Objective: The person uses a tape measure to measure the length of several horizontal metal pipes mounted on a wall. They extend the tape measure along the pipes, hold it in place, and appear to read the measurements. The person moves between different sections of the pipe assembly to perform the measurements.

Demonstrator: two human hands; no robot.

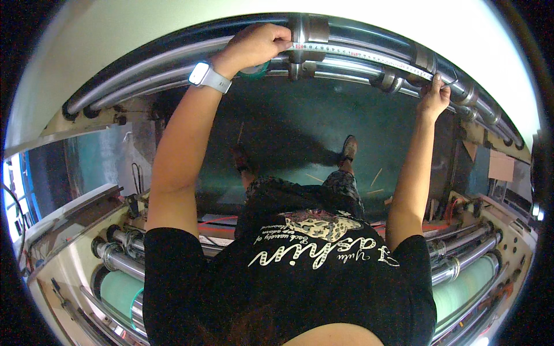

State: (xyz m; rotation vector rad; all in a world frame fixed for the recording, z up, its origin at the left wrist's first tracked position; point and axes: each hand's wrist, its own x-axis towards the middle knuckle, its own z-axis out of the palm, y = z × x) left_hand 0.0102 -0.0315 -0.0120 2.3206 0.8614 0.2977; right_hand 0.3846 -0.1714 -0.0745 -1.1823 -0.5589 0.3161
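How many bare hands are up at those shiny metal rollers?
2. The left hand pinches the thin white measuring tape near the middle of the shiny metal rollers; the right hand grips it farther right. No other hand shows.

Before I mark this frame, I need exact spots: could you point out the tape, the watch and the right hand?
Tape (360, 56): head view, near the middle of its stretched white strip.
Watch (200, 74): head view, on its face.
Right hand (434, 100): head view, mid-hand, below the pinching fingers.
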